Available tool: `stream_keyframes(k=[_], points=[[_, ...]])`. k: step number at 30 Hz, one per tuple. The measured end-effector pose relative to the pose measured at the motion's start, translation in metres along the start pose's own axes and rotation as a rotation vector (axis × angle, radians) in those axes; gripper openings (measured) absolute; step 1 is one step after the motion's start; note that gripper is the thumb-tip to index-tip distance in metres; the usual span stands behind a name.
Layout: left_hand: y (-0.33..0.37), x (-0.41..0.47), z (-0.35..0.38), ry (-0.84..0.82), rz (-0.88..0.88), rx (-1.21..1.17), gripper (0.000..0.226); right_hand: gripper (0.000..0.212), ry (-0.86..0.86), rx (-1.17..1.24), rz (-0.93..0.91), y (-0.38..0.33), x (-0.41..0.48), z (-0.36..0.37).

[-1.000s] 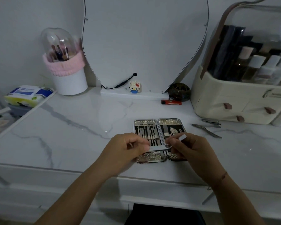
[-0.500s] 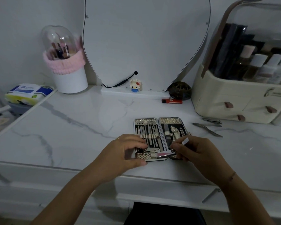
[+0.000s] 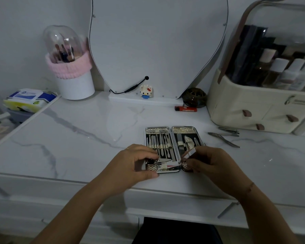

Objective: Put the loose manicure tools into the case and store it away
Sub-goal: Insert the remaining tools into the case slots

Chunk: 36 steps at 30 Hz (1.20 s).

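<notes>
An open manicure case with a shiny gold-patterned rim lies flat near the front edge of the marble table. Metal tools sit in straps in both halves. My left hand curls over the case's near left corner, fingertips on a flat silver nail clipper at the bottom of the left half. My right hand pinches the clipper's right end. Two loose tools lie to the right on the table: a nail clipper and grey nippers.
A cream cosmetics organiser with small drawers stands at the right, just behind the loose tools. A mirror, toy figure, red lighter and dark round holder line the back. A brush holder and wipes pack sit left.
Both hands have lowered the silver clipper from above the case down into the near end of its left half. The case and the two loose tools have not moved.
</notes>
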<state>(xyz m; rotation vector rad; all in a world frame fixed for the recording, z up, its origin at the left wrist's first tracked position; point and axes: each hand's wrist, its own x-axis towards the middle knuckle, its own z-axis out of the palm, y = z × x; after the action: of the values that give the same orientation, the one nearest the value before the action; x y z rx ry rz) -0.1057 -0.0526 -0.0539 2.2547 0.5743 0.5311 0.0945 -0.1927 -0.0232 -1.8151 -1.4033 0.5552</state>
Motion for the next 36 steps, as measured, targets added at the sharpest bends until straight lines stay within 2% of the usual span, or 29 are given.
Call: stream_keyframes(k=[5,11,15,19,26,36], points=[[0.000,0.000,0.001,0.009,0.004,0.007,0.041,0.014,0.049,0.154,0.016,-0.002,-0.002,0.007],[0.001,0.002,0.000,0.009,-0.019,-0.001,0.043,0.028,0.052,0.116,-0.016,-0.009,0.003,0.013],[0.002,0.002,0.000,0.010,-0.025,-0.006,0.044,0.012,0.018,0.019,-0.042,-0.009,0.008,0.017],[0.003,0.003,0.000,0.010,-0.026,-0.001,0.043,0.006,0.013,-0.059,-0.097,-0.011,0.012,0.018],[0.004,0.001,0.000,0.029,-0.004,-0.005,0.043,0.006,0.004,-0.202,-0.202,-0.008,0.018,0.028],[0.003,0.001,0.001,0.018,-0.011,-0.003,0.044,0.006,0.011,-0.220,-0.151,-0.004,0.013,0.022]])
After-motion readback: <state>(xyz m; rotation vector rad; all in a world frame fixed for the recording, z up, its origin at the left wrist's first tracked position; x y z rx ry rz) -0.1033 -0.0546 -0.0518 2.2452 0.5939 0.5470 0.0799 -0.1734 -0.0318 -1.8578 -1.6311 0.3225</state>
